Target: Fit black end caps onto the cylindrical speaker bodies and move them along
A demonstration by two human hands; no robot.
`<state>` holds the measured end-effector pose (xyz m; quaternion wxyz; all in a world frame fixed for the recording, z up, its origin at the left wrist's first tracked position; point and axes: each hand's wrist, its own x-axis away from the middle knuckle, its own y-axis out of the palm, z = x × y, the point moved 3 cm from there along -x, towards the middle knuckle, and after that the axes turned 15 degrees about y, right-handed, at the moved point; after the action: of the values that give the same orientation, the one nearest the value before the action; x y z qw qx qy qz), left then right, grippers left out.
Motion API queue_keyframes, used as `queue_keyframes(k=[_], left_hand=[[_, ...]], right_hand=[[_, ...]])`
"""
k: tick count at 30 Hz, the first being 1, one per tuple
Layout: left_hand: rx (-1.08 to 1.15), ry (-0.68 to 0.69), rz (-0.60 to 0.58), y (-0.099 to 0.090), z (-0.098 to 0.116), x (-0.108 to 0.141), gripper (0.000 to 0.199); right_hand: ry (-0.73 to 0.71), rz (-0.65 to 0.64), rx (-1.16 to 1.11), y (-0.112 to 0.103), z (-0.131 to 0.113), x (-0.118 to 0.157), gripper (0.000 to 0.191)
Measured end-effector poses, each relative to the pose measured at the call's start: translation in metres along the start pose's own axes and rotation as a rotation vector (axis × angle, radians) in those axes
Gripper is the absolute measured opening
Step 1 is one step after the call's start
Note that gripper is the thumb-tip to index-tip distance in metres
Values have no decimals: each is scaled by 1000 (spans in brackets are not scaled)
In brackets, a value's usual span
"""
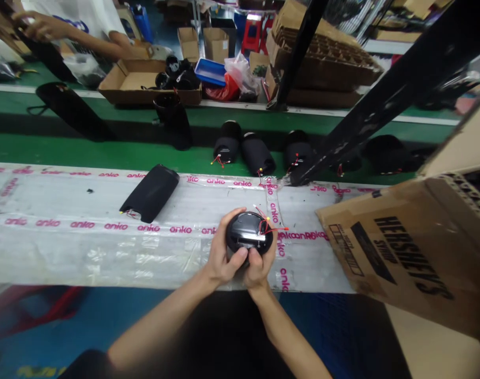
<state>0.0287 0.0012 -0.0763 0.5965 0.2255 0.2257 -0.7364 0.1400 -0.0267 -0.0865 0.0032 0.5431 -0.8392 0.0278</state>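
Between my two hands is a black cylindrical speaker body (240,227), its open end facing up toward me. Red wires with small connectors come out of that end on the right. My left hand (224,255) wraps around its left side, and my right hand (262,263) grips the right side. Both thumbs press near each other on the near rim. To the left, a similar black cylinder (150,193) lies on its side on the taped white bench top (86,250), with thin wires at its lower end.
Several black cylinders (258,153) with wires rest on the green conveyor (133,152). At right stands a brown cardboard box (401,252), below a slanting black post (382,95). Across the conveyor, a co-worker's arm (93,45) reaches beside an open carton (133,79) of black parts.
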Motion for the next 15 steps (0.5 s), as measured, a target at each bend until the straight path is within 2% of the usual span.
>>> queue_keyframes(k=[2,5,8,10,11,13,15], left_hand=[[9,22,-31,-4,3,3,75],[-53,30,11,-2,8,3,67],[-98,-2,53,4,12,1,61],[-86,-2,63,7,15,0,59],[-76,1,64,8,16,0,59],[-63,6,57,7,17,0,59],[-63,2,35,6,17,0,60]], right_hand=[[-38,-17,-21,2,1,5,64],[-57,-43,-40,1,-1,6,61],[-14,-132,33,-13,-8,3,58],[-39,-180,130,-31,-21,2,67],[-103,-157,184,-42,-31,3,73],[-341,-58,339,-62,-54,7,75],[-617,-4,546,-72,-76,14,58]])
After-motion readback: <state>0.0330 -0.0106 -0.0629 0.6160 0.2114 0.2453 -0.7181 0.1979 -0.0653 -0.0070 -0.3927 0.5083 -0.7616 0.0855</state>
